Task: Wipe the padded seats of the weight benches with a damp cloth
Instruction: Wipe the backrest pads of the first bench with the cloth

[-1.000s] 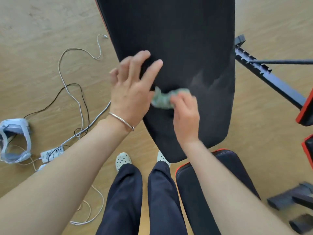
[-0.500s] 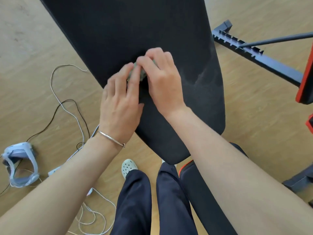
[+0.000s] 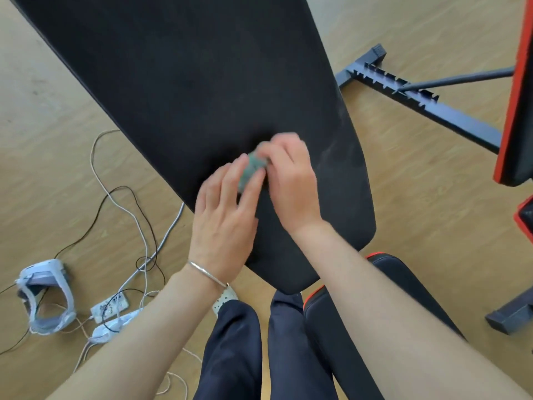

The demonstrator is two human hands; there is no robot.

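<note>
A long black padded bench back (image 3: 187, 82) fills the upper middle of the head view. Its lower right part carries pale wipe streaks (image 3: 343, 151). A small crumpled green cloth (image 3: 250, 168) lies on the pad between my two hands. My right hand (image 3: 291, 180) is closed over the cloth from the right. From the left, my left hand (image 3: 227, 215), a silver bangle on its wrist, holds the cloth with its fingertips. Both hands are blurred. A smaller black seat pad with red trim (image 3: 398, 278) sits below the back pad, partly hidden by my right forearm.
White and black cables (image 3: 127, 212), a power strip (image 3: 111, 307) and a white headset (image 3: 43, 295) lie on the wooden floor at left. At right stand a notched dark metal frame rail (image 3: 418, 102) and another red-edged bench pad (image 3: 516, 96). My dark trouser legs (image 3: 259, 347) are at the bottom.
One second ago my left hand was open above the pad and the right held the cloth lower down; both hands have since closed together on the cloth. The view has shifted.
</note>
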